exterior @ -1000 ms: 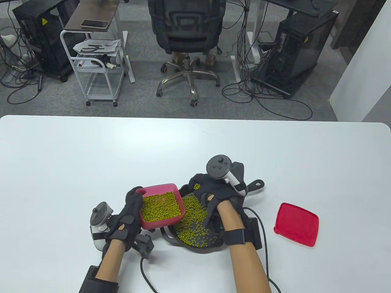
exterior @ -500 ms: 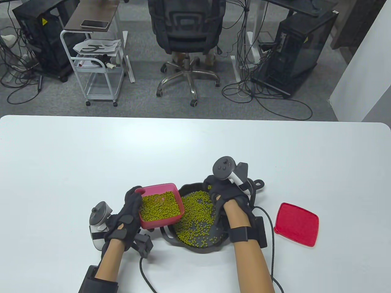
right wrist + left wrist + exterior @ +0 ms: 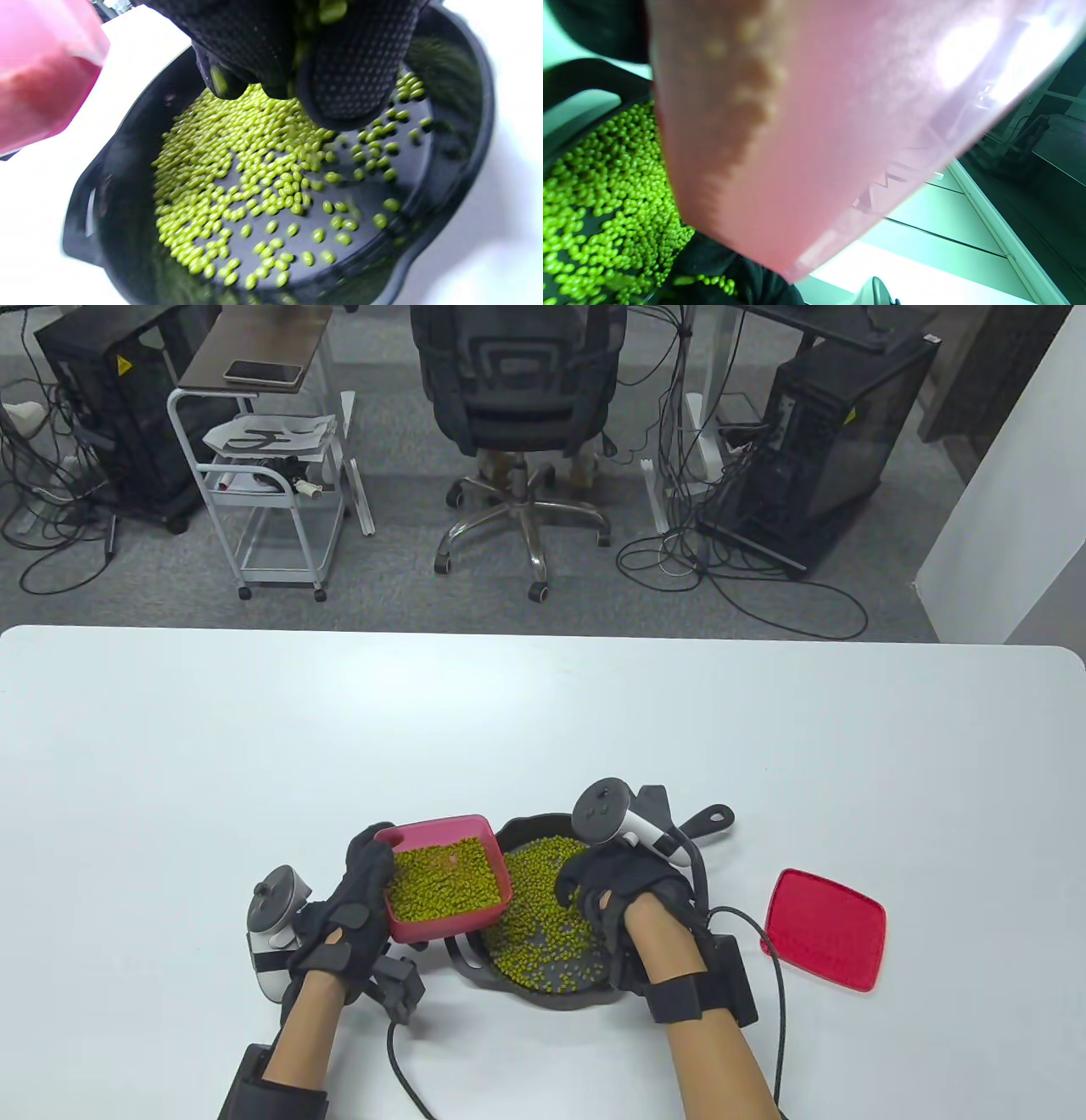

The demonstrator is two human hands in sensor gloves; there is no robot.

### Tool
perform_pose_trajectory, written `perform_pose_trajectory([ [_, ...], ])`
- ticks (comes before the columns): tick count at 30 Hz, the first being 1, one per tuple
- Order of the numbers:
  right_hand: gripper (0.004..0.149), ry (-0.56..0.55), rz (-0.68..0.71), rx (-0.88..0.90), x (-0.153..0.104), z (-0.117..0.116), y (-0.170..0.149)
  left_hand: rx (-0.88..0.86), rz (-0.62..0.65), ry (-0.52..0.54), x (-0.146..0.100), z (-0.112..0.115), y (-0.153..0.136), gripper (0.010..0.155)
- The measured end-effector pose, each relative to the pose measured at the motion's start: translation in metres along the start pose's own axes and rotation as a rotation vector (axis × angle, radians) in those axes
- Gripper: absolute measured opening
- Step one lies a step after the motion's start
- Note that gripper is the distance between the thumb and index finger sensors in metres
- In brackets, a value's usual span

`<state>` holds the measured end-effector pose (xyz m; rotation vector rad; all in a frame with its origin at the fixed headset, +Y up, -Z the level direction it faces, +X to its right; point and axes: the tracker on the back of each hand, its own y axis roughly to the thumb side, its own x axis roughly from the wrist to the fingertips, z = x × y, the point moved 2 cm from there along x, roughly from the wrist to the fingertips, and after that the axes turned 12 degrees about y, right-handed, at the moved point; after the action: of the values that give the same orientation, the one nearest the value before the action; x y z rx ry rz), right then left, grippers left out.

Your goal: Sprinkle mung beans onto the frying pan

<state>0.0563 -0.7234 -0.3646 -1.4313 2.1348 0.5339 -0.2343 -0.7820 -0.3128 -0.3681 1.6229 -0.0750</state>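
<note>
My left hand [image 3: 366, 872] grips a pink box [image 3: 441, 929] of mung beans [image 3: 441, 882] by its left wall and holds it tilted over the left rim of the black frying pan [image 3: 543, 994]. In the left wrist view the box's underside [image 3: 806, 127] fills most of the frame. Many green beans [image 3: 543, 929] lie in the pan. My right hand [image 3: 585, 882] hangs over the middle of the pan. In the right wrist view its bunched fingertips [image 3: 352, 76] pinch some beans just above the beans in the pan [image 3: 237, 178].
The box's red lid [image 3: 823, 929] lies flat on the white table to the right of the pan. The pan's long handle [image 3: 708, 819] points to the far right, partly under my right hand's tracker. Glove cables trail off the near table edge.
My right hand has moved from the pan's far right rim back towards me, over the middle of the pan. The left hand and the pink box have stayed put.
</note>
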Motion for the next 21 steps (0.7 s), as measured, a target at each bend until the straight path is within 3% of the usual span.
perform_pose_trajectory([
  [11,0.05,0.043,0.097,0.052,-0.002,-0.005,0.021,-0.003,0.0,0.002,-0.001,-0.001,0.0,0.074],
  [21,0.054,-0.008,0.209,0.182,-0.028,0.016,0.024,0.021,0.004,0.006,-0.001,0.0,0.0,0.074],
])
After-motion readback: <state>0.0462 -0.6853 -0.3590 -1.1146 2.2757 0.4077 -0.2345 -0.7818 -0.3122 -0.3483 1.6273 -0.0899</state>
